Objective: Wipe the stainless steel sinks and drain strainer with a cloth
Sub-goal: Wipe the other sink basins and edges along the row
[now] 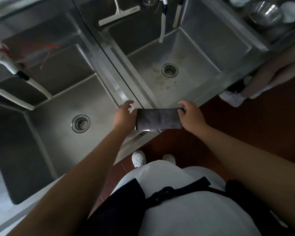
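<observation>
A folded dark grey cloth (157, 118) lies stretched over the front rim between two stainless steel sinks. My left hand (124, 114) holds its left end and my right hand (190, 114) pinches its right end. The left sink (46, 133) has a round drain strainer (80, 123) in its floor. In the floor of the right sink (197, 65), brownish stains surround its drain strainer (169, 70).
White hoses (162, 28) hang over the right sink, and a white squeegee (117, 14) leans on the back wall. More white pipes (20, 77) cross the left sink. Steel bowls (264, 13) stand at the far right. Another person's leg (262, 77) is by the right sink's corner.
</observation>
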`<act>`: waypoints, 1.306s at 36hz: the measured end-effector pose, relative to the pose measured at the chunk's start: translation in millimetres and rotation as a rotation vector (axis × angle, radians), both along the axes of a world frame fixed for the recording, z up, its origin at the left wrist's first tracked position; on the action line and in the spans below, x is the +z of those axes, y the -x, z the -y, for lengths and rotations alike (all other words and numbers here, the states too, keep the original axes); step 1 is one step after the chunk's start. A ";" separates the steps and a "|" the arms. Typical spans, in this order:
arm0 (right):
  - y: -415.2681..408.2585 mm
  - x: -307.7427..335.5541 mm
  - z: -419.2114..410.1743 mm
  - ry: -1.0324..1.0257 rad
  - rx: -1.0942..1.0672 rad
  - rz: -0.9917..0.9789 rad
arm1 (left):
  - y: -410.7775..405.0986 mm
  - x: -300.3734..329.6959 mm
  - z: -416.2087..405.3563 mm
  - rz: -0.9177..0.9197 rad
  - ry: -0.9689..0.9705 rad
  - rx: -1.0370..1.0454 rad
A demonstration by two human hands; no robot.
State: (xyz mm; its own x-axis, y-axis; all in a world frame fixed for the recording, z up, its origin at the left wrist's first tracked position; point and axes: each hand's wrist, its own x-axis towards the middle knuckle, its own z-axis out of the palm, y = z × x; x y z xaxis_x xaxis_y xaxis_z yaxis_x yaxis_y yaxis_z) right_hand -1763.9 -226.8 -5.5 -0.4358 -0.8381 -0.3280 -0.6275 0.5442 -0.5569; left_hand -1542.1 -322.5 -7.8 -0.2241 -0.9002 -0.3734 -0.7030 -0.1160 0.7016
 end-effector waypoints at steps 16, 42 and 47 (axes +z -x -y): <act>-12.7 -32.4 -15.5 -0.337 0.682 -0.447 | -13.6 -55.8 -39.6 0.564 0.367 -0.891; 229.1 9.1 181.2 -0.310 0.131 1.163 | 138.7 33.9 83.2 -0.674 -0.438 0.477; 255.1 -15.7 204.1 -0.345 -0.080 1.180 | 190.7 26.2 92.9 -0.680 -0.551 0.643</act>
